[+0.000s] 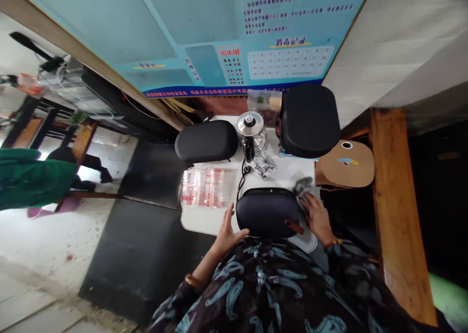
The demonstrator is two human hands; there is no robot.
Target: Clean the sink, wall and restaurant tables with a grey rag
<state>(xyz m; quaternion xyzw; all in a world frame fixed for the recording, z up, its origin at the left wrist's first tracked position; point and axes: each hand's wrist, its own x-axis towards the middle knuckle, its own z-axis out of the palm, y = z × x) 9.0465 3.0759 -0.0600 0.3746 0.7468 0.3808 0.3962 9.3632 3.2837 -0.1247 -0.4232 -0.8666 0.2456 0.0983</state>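
Note:
A dark zip case [266, 213] with a brown strap lies at the near side of a white table [204, 222]. My left hand [227, 233] is at the case's left end, thumb and fingers spread apart, the thumb close to its lower left corner. On the other side, my right hand [317, 217] presses a grey cloth [302, 186] against the tabletop, just right of the case. The fingers lie over the cloth's near part. Left of the case is a clear plastic bag with red print [208, 187].
Behind the case stand a glass kettle with a steel lid [250, 124], a crumpled clear wrapper [264, 166] and a black cable [242, 179]. A black rounded case [206, 141] and a larger black case [310, 120] flank the kettle. A brown stool [347, 165] adjoins the right edge.

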